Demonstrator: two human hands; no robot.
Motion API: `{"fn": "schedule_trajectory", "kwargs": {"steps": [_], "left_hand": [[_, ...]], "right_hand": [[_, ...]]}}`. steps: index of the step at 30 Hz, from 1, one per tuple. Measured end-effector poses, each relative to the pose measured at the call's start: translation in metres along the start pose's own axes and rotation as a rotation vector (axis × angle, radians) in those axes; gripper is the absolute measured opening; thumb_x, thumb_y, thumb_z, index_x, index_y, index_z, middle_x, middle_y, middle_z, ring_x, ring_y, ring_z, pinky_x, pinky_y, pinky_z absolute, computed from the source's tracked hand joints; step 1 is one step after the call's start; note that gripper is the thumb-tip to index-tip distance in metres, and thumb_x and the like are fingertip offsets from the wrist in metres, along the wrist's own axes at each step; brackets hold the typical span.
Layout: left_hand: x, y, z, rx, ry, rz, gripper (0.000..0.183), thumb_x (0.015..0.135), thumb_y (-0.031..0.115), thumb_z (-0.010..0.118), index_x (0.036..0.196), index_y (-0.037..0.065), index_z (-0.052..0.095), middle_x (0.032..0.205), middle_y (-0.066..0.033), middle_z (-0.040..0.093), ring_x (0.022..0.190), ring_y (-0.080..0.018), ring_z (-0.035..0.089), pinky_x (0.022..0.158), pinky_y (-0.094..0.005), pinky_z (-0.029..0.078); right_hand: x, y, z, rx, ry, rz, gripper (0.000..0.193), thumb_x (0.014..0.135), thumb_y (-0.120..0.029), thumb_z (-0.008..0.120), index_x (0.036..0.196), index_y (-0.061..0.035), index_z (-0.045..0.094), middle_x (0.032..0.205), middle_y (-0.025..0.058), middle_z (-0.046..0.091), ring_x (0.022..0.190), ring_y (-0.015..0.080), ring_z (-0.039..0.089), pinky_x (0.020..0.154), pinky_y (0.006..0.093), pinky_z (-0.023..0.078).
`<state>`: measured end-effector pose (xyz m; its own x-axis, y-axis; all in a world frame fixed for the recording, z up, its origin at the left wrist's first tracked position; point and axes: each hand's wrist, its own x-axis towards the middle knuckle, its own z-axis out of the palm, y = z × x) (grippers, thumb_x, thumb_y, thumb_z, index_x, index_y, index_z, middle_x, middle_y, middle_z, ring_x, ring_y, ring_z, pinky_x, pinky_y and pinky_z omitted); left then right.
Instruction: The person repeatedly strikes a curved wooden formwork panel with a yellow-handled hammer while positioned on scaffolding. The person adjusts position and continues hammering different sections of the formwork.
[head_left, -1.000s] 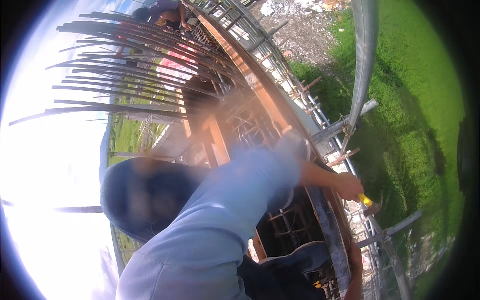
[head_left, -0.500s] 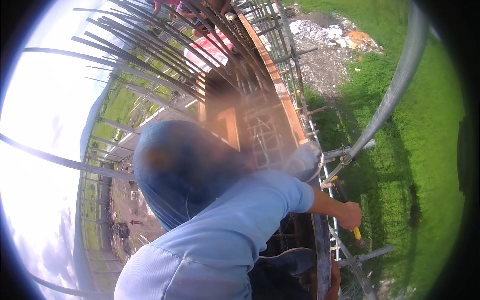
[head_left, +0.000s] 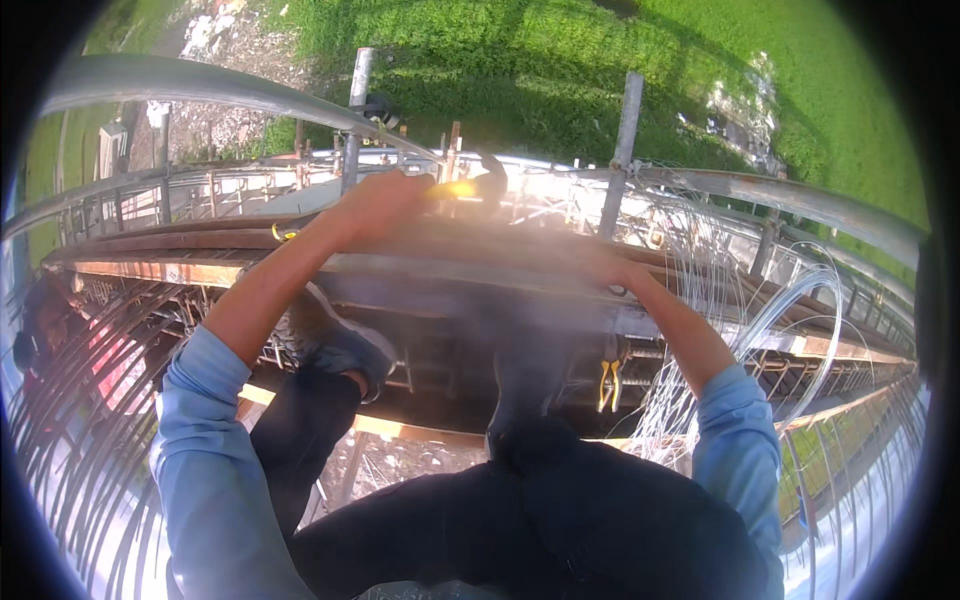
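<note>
My left hand (head_left: 388,208) is closed round the handle of a hammer (head_left: 491,184), just above the outer edge of a long wooden formwork board (head_left: 420,268). The yellow neck and dark head stick out to the right of my fist. My right hand (head_left: 598,264) is at the same board further right, its fingers hidden in a blurred patch. Below it, yellow-handled pliers (head_left: 609,384) hang at the board's inner side. A loose bundle of thin tie wire (head_left: 690,330) drapes beside my right forearm.
Scaffold pipes (head_left: 622,150) and a curved rail (head_left: 220,85) run beyond the board, with grass (head_left: 480,60) far below. Rebar (head_left: 60,400) rises at left, near another person (head_left: 45,325). My shoes (head_left: 350,355) stand within the formwork.
My view has swung from along the formwork to its outer side. Both forearms, the pliers and the wire now show; the hammer is still in my left hand.
</note>
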<state>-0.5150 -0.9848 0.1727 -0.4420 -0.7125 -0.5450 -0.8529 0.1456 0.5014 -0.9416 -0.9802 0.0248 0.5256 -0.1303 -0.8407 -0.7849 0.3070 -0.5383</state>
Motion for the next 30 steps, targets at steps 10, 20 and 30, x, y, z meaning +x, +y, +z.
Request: {"fn": "schedule_trajectory", "kwargs": {"steps": [10, 20, 30], "left_hand": [[0.031, -0.031, 0.060, -0.531, -0.127, -0.036, 0.043, 0.107, 0.041, 0.052, 0.103, -0.001, 0.061, 0.075, -0.0188, 0.061, 0.071, -0.0346, 0.060, 0.068, -0.0475, 0.045], [0.050, -0.019, 0.096, -0.342, -0.259, 0.114, 0.040, 0.107, 0.038, 0.051, 0.107, -0.002, 0.060, 0.091, -0.0259, 0.066, 0.088, -0.0446, 0.065, 0.079, -0.0532, 0.048], [0.069, -0.029, 0.056, -0.806, -0.170, -0.172, 0.041, 0.113, 0.042, 0.041, 0.126, 0.006, 0.055, 0.061, 0.0028, 0.037, 0.046, -0.0074, 0.038, 0.041, -0.0263, 0.036]], "right_hand": [[0.023, 0.036, 0.001, -0.053, -0.030, 0.229, 0.079, 0.097, -0.077, 0.045, 0.071, -0.0033, 0.059, 0.061, 0.0055, 0.050, 0.050, 0.0171, 0.050, 0.050, 0.0386, 0.045], [0.022, 0.044, 0.006, -0.190, 0.017, 0.093, 0.086, 0.099, -0.075, 0.041, 0.074, 0.0042, 0.063, 0.064, 0.0133, 0.057, 0.060, 0.0233, 0.059, 0.064, 0.0438, 0.049], [0.006, 0.025, 0.004, -0.215, 0.060, 0.097, 0.089, 0.100, -0.074, 0.040, 0.075, 0.0077, 0.064, 0.067, 0.0181, 0.061, 0.066, 0.0237, 0.055, 0.069, 0.0462, 0.047]]}}
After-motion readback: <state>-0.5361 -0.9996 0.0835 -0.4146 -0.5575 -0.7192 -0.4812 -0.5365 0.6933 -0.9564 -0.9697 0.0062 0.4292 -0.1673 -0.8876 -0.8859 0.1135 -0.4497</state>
